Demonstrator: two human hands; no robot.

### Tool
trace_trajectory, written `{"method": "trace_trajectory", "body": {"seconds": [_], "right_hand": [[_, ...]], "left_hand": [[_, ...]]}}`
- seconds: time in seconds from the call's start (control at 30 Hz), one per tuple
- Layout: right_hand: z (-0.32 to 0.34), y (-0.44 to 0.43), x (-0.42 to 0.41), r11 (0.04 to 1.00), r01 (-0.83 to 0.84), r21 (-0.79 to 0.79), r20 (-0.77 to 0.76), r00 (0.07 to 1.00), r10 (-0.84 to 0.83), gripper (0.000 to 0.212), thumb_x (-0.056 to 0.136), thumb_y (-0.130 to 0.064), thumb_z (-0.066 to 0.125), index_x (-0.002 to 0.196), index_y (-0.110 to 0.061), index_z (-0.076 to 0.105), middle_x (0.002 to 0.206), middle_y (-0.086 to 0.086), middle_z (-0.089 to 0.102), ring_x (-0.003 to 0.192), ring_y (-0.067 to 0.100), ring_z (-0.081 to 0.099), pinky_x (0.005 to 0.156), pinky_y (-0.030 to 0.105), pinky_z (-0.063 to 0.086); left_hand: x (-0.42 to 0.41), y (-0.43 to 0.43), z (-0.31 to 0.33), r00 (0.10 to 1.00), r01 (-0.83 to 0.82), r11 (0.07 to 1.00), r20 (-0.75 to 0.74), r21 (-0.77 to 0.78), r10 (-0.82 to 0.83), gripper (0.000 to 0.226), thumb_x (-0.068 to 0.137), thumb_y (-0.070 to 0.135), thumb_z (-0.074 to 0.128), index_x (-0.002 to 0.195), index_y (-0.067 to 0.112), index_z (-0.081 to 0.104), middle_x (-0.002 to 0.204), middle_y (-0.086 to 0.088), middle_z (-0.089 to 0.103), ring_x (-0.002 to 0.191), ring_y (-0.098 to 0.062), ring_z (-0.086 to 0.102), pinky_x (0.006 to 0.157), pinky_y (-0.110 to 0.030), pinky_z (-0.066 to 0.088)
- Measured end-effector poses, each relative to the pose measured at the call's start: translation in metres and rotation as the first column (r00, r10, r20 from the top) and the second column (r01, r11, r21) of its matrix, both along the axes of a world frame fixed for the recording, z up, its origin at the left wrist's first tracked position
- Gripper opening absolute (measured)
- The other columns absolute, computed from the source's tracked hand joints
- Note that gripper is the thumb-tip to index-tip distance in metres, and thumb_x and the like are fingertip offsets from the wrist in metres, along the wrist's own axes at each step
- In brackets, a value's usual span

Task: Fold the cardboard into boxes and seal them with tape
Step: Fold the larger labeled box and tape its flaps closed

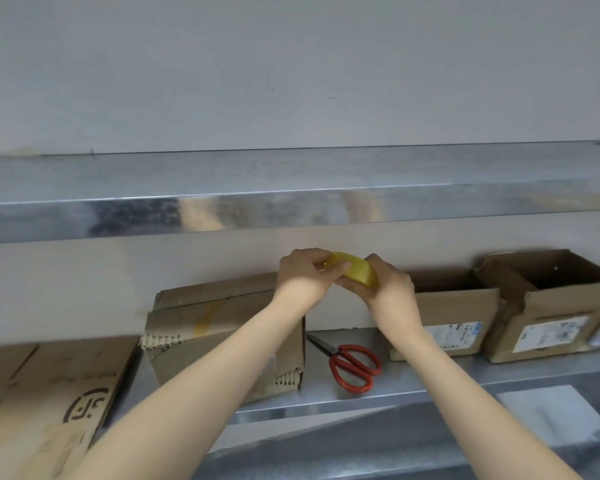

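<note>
Left hand (pixel 305 275) and right hand (pixel 388 289) meet at the centre of the frame, fingers of both curled around a yellow tape roll (pixel 355 271). Below them, a closed cardboard box (pixel 215 327) sits on a steel shelf (pixel 430 379). Red scissors (pixel 352 363) lie to its right, with open boxes (pixel 454 306) beyond.

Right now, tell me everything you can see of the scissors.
The scissors have red loop handles, plastic-looking, and dark metal blades, shut. They lie flat on the metal shelf, blades pointing back-left toward the wall, handles toward the camera, between the closed box and the open box. The tip is close to the closed box; whether it touches is unclear. The left hand and right hand hold the tape above, off them.
</note>
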State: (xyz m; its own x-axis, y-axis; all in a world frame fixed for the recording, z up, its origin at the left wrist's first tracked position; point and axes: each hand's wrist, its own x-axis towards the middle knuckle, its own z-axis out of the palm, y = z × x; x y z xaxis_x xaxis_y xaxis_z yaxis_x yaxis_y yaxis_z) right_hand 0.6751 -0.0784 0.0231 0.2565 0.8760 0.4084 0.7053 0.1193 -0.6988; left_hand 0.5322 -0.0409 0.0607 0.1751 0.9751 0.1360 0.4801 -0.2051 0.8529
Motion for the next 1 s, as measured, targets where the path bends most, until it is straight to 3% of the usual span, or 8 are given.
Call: {"method": "trace_trajectory", "body": {"seconds": [0.17,0.27,0.33,0.4,0.53,0.63,0.77,1.0], "right_hand": [[0.004,-0.004,0.006,0.995,-0.083,-0.053,-0.293,0.954,0.064,0.044,0.076,-0.037,0.081,0.086,-0.003,0.054,0.075,0.009,0.064,0.068,0.016,0.055,0.057,0.022,0.039],[0.006,-0.002,0.011,0.994,-0.076,-0.076,-0.358,0.933,0.044,0.04,0.072,-0.039,0.083,0.082,-0.011,0.057,0.074,0.002,0.065,0.07,0.012,0.059,0.063,0.025,0.044],[0.007,0.0,0.016,0.995,-0.076,-0.06,-0.434,0.9,0.043,0.044,0.077,-0.049,0.075,0.075,-0.01,0.056,0.068,0.0,0.058,0.066,0.013,0.054,0.064,0.028,0.042],[0.009,0.002,0.019,0.996,-0.081,-0.033,-0.583,0.811,0.047,0.048,0.085,-0.054,0.064,0.075,-0.006,0.06,0.069,0.002,0.055,0.067,0.014,0.053,0.068,0.031,0.041],[0.017,0.014,0.02,0.997,-0.058,-0.055,-0.761,0.649,-0.004,0.03,0.091,-0.036,0.065,0.069,-0.015,0.066,0.065,0.001,0.058,0.066,0.017,0.055,0.069,0.032,0.044],[0.016,0.022,0.023,0.987,-0.125,-0.096,-0.839,0.544,-0.013,0.043,0.089,-0.035,0.063,0.048,-0.021,0.056,0.046,0.001,0.042,0.047,0.017,0.042,0.057,0.031,0.036],[0.011,0.027,0.027,0.968,-0.231,-0.099,-0.885,0.466,0.021,0.049,0.088,-0.036,0.06,0.046,-0.017,0.041,0.046,0.005,0.031,0.045,0.019,0.035,0.055,0.032,0.032],[0.019,0.035,0.026,0.96,-0.275,-0.053,-0.851,0.515,0.1,0.046,0.084,-0.039,0.061,0.051,-0.016,0.038,0.051,0.005,0.029,0.046,0.017,0.034,0.055,0.031,0.031]], "left_hand": [[-0.002,0.005,0.001,0.992,0.027,0.998,0.125,-0.061,-0.019,0.034,0.078,0.031,0.079,0.109,0.019,0.072,0.101,0.009,0.069,0.09,-0.003,0.063,0.074,0.0,0.042],[-0.009,0.012,-0.003,0.974,0.117,0.985,0.207,-0.126,-0.089,0.021,0.085,0.021,0.073,0.106,0.026,0.072,0.104,0.005,0.072,0.097,-0.01,0.065,0.093,-0.02,0.05],[-0.014,0.016,-0.003,0.969,0.185,0.966,0.198,-0.179,-0.148,0.022,0.088,0.019,0.069,0.108,0.027,0.071,0.109,0.003,0.07,0.105,-0.013,0.063,0.095,-0.026,0.048],[-0.017,0.02,-0.001,0.957,0.263,0.923,0.198,-0.28,-0.212,0.022,0.09,0.022,0.068,0.112,0.023,0.07,0.104,0.008,0.069,0.095,-0.007,0.061,0.083,-0.02,0.046],[-0.016,0.022,0.004,0.854,0.457,0.736,0.478,-0.499,-0.206,0.023,0.094,0.009,0.06,0.116,0.013,0.065,0.08,0.004,0.058,0.056,-0.003,0.047,0.049,-0.01,0.038],[-0.016,0.022,0.008,0.757,0.553,0.64,0.643,-0.533,-0.119,0.025,0.093,0.003,0.056,0.116,0.009,0.065,0.076,-0.001,0.061,0.052,-0.004,0.05,0.045,-0.009,0.04],[-0.016,0.019,0.007,0.769,0.553,0.646,0.621,-0.527,-0.152,0.029,0.092,0.004,0.057,0.12,0.006,0.065,0.073,-0.003,0.064,0.049,-0.005,0.051,0.039,-0.009,0.038],[-0.012,0.017,-0.001,0.706,0.562,0.682,0.701,-0.468,-0.101,0.032,0.092,0.006,0.056,0.123,0.001,0.062,0.068,0.002,0.06,0.04,-0.001,0.037,0.033,-0.01,0.028]]}}
